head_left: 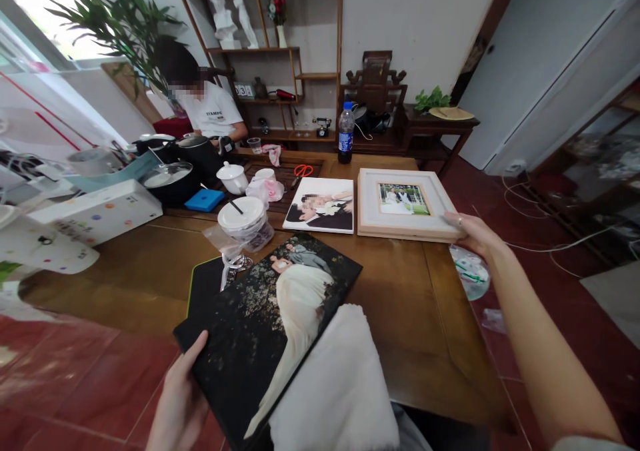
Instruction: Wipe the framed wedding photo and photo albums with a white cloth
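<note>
My left hand (183,384) grips the left edge of a dark wedding photo panel (260,324), thumb on its face. The panel is tilted, showing a figure in a long pale dress. A white cloth (335,384) lies beside its lower right edge, partly under it. My right hand (473,234) pinches the near right corner of a light wooden picture frame (370,201), thumb on top and other fingers mostly hidden. Inside the frame is a small outdoor photo. A white-edged photo panel (320,224) lies just left of the frame.
A lidded plastic cup (243,214), a blue box (204,200), orange-handled scissors (303,171) and a cola bottle (345,134) stand or lie on the wooden table (415,318). Across it sits another person (210,111). A dark pot (170,181) and a white box (105,211) are at left.
</note>
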A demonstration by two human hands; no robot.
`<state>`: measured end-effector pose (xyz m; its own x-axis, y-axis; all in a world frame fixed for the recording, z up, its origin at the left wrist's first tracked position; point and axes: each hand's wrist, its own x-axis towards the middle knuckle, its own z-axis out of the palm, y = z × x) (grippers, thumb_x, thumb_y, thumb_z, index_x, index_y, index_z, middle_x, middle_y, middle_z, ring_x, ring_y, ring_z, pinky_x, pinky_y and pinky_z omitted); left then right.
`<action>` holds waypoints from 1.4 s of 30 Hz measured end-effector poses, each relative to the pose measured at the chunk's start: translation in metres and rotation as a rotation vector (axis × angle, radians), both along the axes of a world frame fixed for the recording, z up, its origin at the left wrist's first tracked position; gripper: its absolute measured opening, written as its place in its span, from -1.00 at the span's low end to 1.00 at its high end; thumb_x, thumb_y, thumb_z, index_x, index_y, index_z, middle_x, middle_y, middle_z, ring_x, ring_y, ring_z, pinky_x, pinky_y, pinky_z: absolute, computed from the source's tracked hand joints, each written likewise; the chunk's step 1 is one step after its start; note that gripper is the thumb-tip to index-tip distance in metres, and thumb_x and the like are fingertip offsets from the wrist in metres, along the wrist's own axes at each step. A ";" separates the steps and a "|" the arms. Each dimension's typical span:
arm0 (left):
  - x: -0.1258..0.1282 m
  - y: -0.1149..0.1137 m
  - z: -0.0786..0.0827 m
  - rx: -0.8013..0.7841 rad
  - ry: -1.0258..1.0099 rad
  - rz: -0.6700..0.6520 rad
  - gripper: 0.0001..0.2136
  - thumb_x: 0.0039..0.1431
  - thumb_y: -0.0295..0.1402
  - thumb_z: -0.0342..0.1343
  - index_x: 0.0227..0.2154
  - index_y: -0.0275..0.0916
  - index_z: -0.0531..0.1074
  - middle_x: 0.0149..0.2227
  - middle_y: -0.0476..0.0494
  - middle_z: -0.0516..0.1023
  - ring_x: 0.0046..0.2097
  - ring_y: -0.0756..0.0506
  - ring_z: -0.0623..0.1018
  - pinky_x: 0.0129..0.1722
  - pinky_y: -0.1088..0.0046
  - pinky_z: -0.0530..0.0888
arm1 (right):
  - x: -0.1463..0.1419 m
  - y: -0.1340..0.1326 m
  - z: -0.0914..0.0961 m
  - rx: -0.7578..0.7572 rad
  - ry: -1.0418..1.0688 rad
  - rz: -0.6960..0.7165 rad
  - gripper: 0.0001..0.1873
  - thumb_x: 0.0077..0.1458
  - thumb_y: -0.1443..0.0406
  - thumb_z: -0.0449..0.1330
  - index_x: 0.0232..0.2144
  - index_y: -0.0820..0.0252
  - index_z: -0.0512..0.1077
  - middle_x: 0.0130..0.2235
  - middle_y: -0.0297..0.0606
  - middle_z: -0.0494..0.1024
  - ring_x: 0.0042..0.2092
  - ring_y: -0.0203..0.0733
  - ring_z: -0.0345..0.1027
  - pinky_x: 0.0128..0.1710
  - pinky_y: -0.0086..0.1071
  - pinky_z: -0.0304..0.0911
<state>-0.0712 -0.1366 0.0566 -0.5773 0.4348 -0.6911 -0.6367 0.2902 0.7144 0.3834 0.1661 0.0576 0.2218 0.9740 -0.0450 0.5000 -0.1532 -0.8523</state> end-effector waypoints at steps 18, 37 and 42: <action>0.005 0.027 0.005 0.034 0.008 -0.144 -0.72 0.15 -0.49 0.02 -0.07 -0.33 0.43 -0.41 -0.17 0.60 -0.41 -0.13 0.60 -0.34 0.40 0.56 | -0.029 -0.006 0.010 0.111 -0.025 -0.079 -0.59 -0.13 0.23 0.25 -0.19 0.33 0.41 -0.24 -0.02 0.51 -0.15 0.03 0.38 -0.18 -0.15 0.30; -0.006 0.043 -0.015 0.119 0.060 -0.322 -0.75 0.09 -0.44 0.13 -0.13 -0.31 0.44 -0.40 -0.19 0.60 -0.46 -0.10 0.59 -0.46 0.47 0.53 | -0.138 -0.258 -0.015 -0.263 0.164 0.579 -0.32 -0.11 0.19 0.18 0.08 -0.17 0.06 -0.24 -0.24 0.47 -0.25 -0.06 0.43 -0.23 -0.13 0.34; -0.006 0.046 -0.016 0.119 0.052 -0.341 -0.77 0.09 -0.45 0.14 -0.15 -0.29 0.44 -0.40 -0.19 0.59 -0.50 -0.10 0.58 -0.50 0.45 0.52 | -0.070 -0.240 0.036 -0.330 0.451 0.402 -0.41 -0.25 0.15 0.29 -0.11 -0.34 0.21 -0.17 -0.26 0.49 -0.33 -0.03 0.45 -0.38 -0.17 0.37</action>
